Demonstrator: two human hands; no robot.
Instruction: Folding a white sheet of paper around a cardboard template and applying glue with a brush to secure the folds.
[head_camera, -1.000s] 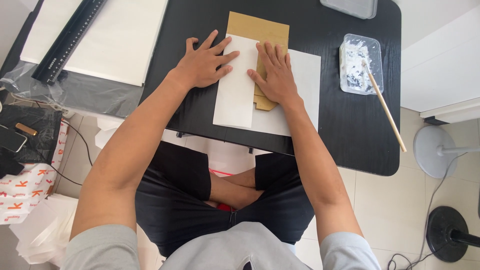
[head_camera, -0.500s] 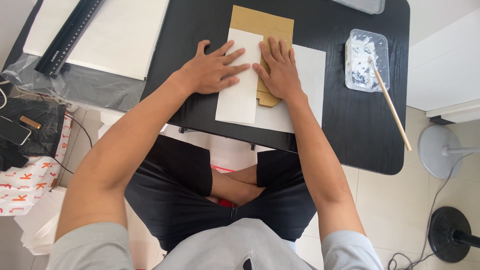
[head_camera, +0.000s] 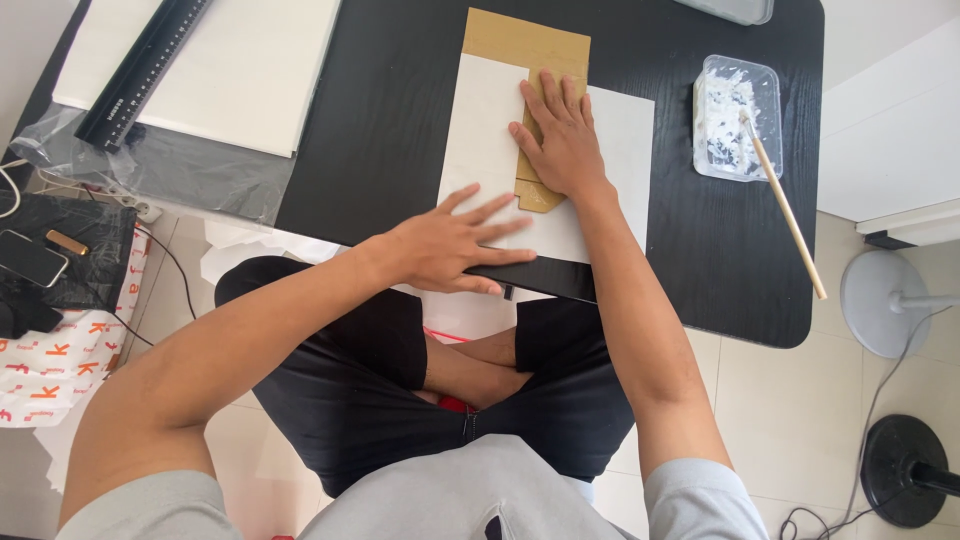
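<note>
A brown cardboard piece (head_camera: 528, 42) lies on the black table (head_camera: 400, 110), partly covered by a white paper sheet (head_camera: 482, 140) folded over its left side. My right hand (head_camera: 558, 140) lies flat with spread fingers on the cardboard and paper, pressing down. My left hand (head_camera: 455, 240) rests flat, fingers apart, on the near end of the white sheet at the table's front edge. Neither hand grips anything.
A clear plastic tub of white paste (head_camera: 735, 115) with a wooden stick (head_camera: 785, 205) stands at the right. A large white sheet (head_camera: 215, 60) and a black ruler (head_camera: 140, 70) lie at the left. A phone (head_camera: 32, 258) and bag sit on the floor left; a fan base (head_camera: 890, 300) right.
My left hand has slid down the white sheet from beside the right hand to the near table edge. My right hand stays on the cardboard.
</note>
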